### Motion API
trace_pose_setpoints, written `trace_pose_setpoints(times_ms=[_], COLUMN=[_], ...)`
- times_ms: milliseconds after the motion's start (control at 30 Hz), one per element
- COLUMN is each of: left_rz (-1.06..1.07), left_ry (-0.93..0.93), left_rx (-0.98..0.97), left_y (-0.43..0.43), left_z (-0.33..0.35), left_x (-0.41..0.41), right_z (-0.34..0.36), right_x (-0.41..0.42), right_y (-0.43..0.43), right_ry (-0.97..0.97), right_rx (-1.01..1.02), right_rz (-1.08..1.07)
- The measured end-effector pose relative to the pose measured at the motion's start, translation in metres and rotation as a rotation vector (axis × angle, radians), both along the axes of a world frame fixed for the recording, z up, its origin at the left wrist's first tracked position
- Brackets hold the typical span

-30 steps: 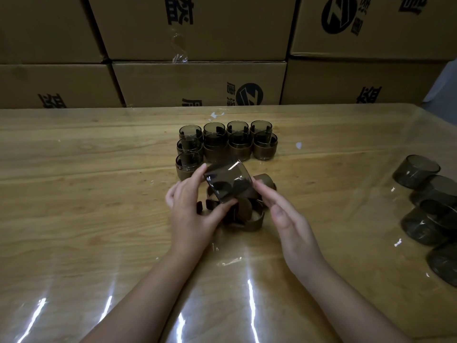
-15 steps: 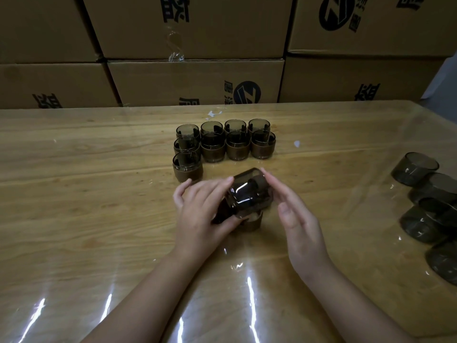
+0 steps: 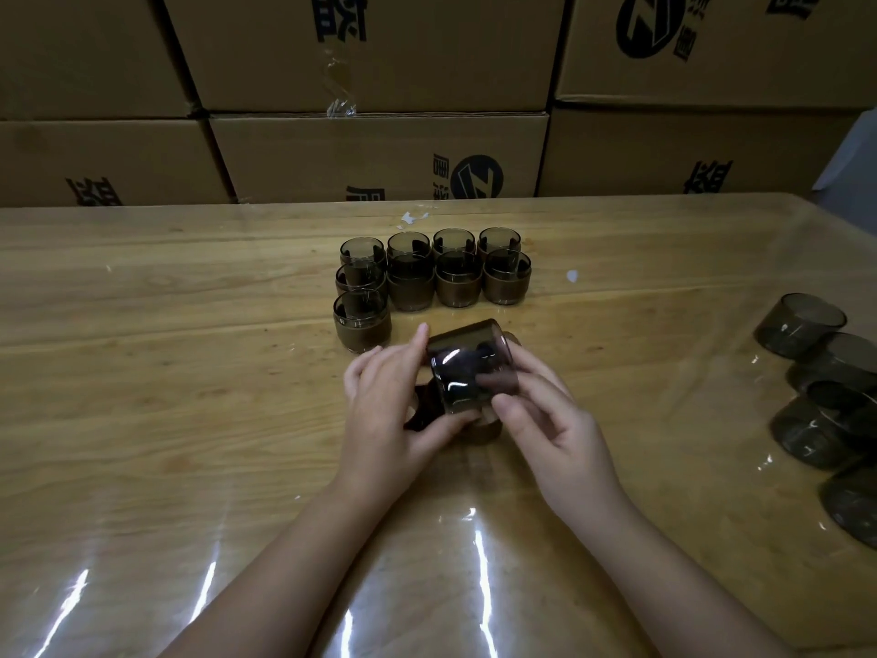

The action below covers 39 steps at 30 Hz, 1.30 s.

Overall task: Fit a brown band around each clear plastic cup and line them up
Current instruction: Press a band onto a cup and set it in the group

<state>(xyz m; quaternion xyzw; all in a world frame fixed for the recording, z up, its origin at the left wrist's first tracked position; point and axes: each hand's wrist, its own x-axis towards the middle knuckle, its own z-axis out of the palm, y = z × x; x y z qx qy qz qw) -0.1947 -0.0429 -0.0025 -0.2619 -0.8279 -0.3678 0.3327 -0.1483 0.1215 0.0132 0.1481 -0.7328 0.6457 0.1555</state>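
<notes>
Cup: a smoky clear plastic cup (image 3: 470, 368) is lying tilted on its side, held just above the table's middle.
Left hand: the left hand (image 3: 389, 415) is gripping the cup's left side, fingers curled over it and thumb beneath.
Right hand: the right hand (image 3: 555, 434) is pinching the cup's right side between thumb and fingers.
Bands: loose brown bands (image 3: 484, 432) are lying under the hands, mostly hidden.
Finished: nine banded cups (image 3: 455, 282) are standing in rows just behind.
Waiting: unbanded smoky cups (image 3: 816, 368) are lying at the right of the glossy wooden table (image 3: 190, 372).
Backdrop: brown cardboard boxes (image 3: 379, 154) are standing stacked behind.
</notes>
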Motion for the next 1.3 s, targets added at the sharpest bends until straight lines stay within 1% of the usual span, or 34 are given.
trace_pose_setpoints(times_ms=[133,200,267,367,500,600,633,733,900,1033,1167,1300], left_rz=[-0.169,-0.237,-0.277,-0.309,-0.334,-0.327,-0.316,-0.281,-0.232,-0.224,-0.191,-0.197], left_ry=[-0.104,-0.077,-0.037,-0.011,0.033,0.021,0.027,0.065,0.067,0.044,0.024,0.031], left_rx=[-0.006,-0.017,-0.027,-0.033,-0.103,-0.096,-0.103,-0.114,-0.053,-0.015,0.039,0.047], left_y=[0.008,0.018,0.027,0.032,0.031,0.03,0.029,0.027,0.029,0.03,0.027,0.027], left_z=[0.007,0.01,0.012,0.013,0.008,0.007,0.006,0.005,0.004,0.003,0.004,0.004], left_x=[0.011,0.02,0.026,0.03,0.029,0.026,0.026,0.024,0.027,0.026,0.021,0.021], right_z=[-0.002,-0.003,-0.002,-0.001,0.003,0.008,0.01,0.012,0.009,0.005,0.004,0.003], right_x=[-0.001,-0.001,-0.002,-0.003,-0.002,-0.001,-0.001,0.0,0.0,0.001,0.003,0.004], right_y=[0.001,0.0,0.0,0.002,0.002,0.002,0.003,0.002,0.002,0.003,-0.002,-0.007], right_ry=[-0.075,-0.094,-0.103,-0.121,-0.161,-0.182,-0.179,-0.141,-0.108,-0.126,-0.13,-0.142], right_rx=[-0.004,0.0,-0.04,-0.147,-0.336,-0.488,-0.505,-0.466,-0.405,-0.343,-0.204,-0.175], right_rz=[-0.015,-0.053,-0.098,-0.122,-0.116,-0.059,-0.042,-0.029,-0.012,-0.012,0.0,-0.032])
